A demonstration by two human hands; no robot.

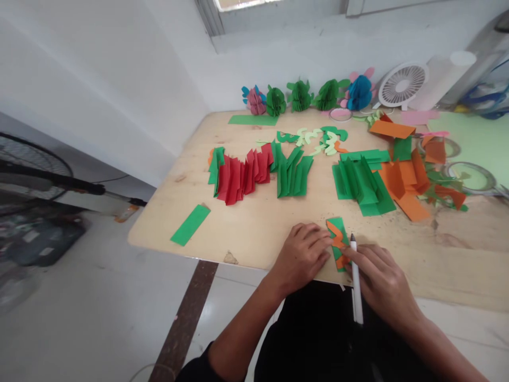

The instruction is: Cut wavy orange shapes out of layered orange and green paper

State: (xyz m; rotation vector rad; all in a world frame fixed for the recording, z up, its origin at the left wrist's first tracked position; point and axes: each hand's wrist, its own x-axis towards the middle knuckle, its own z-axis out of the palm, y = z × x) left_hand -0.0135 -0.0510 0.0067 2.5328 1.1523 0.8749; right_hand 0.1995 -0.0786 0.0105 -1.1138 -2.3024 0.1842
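Note:
Near the table's front edge lies a green paper strip (338, 224) with an orange zigzag cutout (336, 233) on top of it. My left hand (305, 254) rests on the table at the left of the strip, its fingers bent together and their tips on the orange cutout. From the right, my right hand (379, 276) holds a white pen (357, 292) with a dark tip pointing away from me. The fingertips of that hand also reach the cutout and the strip's right edge.
Folded red papers (238, 178), folded green papers (360, 183) and orange pieces (405, 175) lie beyond my hands. Another green strip (191, 225) is at the left. Paper figures (300, 96) and a small white fan (402, 85) stand by the wall.

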